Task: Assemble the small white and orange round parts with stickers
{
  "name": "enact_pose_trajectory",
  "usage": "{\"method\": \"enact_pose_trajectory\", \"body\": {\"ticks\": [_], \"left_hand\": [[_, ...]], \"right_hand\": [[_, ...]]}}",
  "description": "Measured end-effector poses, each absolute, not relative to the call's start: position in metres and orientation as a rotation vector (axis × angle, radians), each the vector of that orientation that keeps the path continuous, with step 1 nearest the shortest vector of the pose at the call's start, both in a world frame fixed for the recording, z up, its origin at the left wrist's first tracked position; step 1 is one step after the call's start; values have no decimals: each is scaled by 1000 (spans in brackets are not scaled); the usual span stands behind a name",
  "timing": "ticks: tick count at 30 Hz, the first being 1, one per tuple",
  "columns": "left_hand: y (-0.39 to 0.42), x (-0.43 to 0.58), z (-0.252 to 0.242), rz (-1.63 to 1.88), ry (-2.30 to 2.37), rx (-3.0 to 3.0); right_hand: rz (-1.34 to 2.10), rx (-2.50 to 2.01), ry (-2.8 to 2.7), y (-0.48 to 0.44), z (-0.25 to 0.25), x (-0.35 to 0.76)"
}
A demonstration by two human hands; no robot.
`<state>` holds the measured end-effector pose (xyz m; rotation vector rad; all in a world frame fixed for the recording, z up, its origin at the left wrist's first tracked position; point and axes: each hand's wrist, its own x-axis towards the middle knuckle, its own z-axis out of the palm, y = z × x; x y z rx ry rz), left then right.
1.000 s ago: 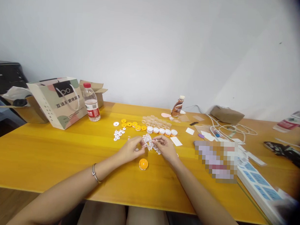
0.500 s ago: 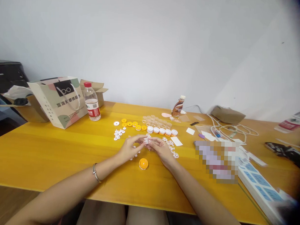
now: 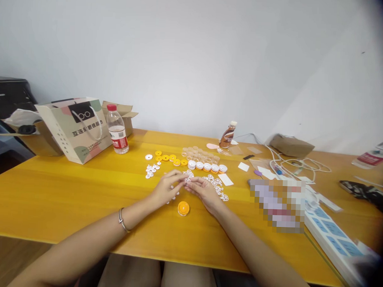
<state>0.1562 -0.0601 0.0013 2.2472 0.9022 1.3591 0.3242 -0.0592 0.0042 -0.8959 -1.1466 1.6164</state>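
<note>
My left hand (image 3: 167, 188) and my right hand (image 3: 206, 193) meet over the middle of the table. Pinched between their fingertips is a small white openwork plastic piece (image 3: 187, 181), partly covered by the fingers. Similar white openwork pieces (image 3: 217, 188) lie just right of my right hand, with more behind the fingertips. An orange and white round part (image 3: 183, 208) rests on the table nearer to me, below both hands. Small white knob-like pieces (image 3: 151, 170) are scattered beyond my left hand, and a few others show beneath it.
Behind the hands run yellow rings (image 3: 166, 158), white and orange round parts (image 3: 207, 166) and clear rings (image 3: 200, 154). A water bottle (image 3: 118, 134) and paper bag (image 3: 75, 131) stand left. A drink bottle (image 3: 227, 135), white cables (image 3: 291, 163) and a power strip (image 3: 329, 232) are right.
My right hand's fingers have shifted slightly on the white piece, baring more white pieces behind them. Both hands stay in nearly the same place.
</note>
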Motion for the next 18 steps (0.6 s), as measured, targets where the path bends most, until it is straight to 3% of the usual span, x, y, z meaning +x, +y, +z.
{"method": "enact_pose_trajectory", "body": {"ticks": [18], "left_hand": [[-54, 149, -1, 1222, 899, 2682]], "right_hand": [[1641, -905, -1168, -60, 5, 326]]}}
